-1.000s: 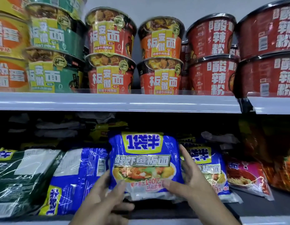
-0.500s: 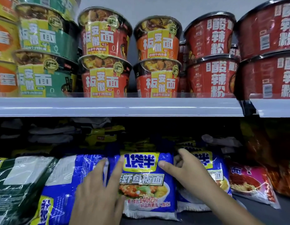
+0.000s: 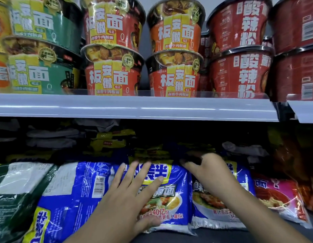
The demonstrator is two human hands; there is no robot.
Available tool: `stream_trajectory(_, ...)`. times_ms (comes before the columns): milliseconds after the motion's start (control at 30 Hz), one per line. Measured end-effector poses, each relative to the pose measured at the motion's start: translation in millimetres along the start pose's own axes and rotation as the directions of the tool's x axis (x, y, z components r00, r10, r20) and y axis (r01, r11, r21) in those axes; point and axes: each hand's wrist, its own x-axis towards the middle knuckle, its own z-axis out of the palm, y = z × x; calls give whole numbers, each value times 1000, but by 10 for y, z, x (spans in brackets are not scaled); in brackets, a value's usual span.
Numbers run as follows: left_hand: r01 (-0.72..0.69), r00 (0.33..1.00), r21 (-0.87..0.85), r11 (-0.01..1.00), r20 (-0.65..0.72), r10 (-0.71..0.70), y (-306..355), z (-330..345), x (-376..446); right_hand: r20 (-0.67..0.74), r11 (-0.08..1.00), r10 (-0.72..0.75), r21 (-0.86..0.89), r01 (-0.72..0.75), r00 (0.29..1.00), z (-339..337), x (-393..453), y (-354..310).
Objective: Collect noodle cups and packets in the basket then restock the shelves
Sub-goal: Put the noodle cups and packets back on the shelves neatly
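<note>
A blue noodle packet (image 3: 171,202) with a yellow label lies on the lower shelf among other packets. My left hand (image 3: 129,195) lies flat on its front with fingers spread and straight, thumb at its lower edge. My right hand (image 3: 208,171) reaches over the packet's top right corner, fingers bent down behind it into the dark back of the shelf. Noodle cups (image 3: 113,71) stand stacked two high on the upper shelf. No basket is in view.
The white upper shelf edge (image 3: 134,107) runs across the view just above my hands. Another blue packet (image 3: 69,195) lies to the left, a dark green one (image 3: 13,193) further left, a pink one (image 3: 278,195) at the right. Red cups (image 3: 239,72) fill the upper right.
The blue packet has gone from held up in both hands to lying low in the row. My left hand moved onto its front; my right hand reached over its top corner.
</note>
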Motion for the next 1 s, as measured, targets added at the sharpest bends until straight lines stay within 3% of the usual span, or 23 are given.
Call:
stream_trajectory(100,1,994,-37,999,-107,-5,116,-5,21,-111,987,-152,-78,144,982,-10,-190,30)
stream_trajectory(167,29,990,-71,997,-138,-39,212,53,54,61,917,-321,-230,326,945,94,-402,12)
stream_trajectory(233,61,993,-56,997,-97,-66,245,138,98,252,709,-471,-463,533,845,250,-497,141)
stream_trajectory(267,75,994,-51,996,-71,-79,238,163,110,337,632,-452,-532,564,826,275,-497,211)
stream_trajectory(400,76,997,-33,997,-11,-76,157,139,110,501,635,-281,-542,550,819,112,-403,298)
stream_trajectory(533,69,998,-8,998,1,-69,166,97,59,510,640,-308,-514,572,803,26,-435,268)
stream_trajectory(567,68,998,1,998,11,-68,167,88,49,458,687,-372,-449,572,807,-11,-445,300)
stream_trajectory(667,51,999,-19,999,-5,-51,164,32,2,223,913,-273,-247,325,936,-280,-572,395)
stream_trajectory(733,31,997,-46,998,-67,-34,172,-33,-57,64,945,-207,-245,216,976,-399,-670,536)
stream_trajectory(767,34,993,-66,997,-107,-41,166,-73,-105,50,941,-169,-288,177,984,-432,-684,613)
stream_trajectory(867,176,944,-159,971,-252,-213,94,-205,-348,202,895,-53,-425,136,978,-385,-669,801)
stream_trajectory(933,339,847,-252,906,-337,-411,10,-252,-604,200,898,-61,-416,142,978,-314,-660,871)
stream_trajectory(1000,512,725,-331,793,-328,-605,-94,-253,-852,125,908,-81,-400,125,989,-320,-644,847)
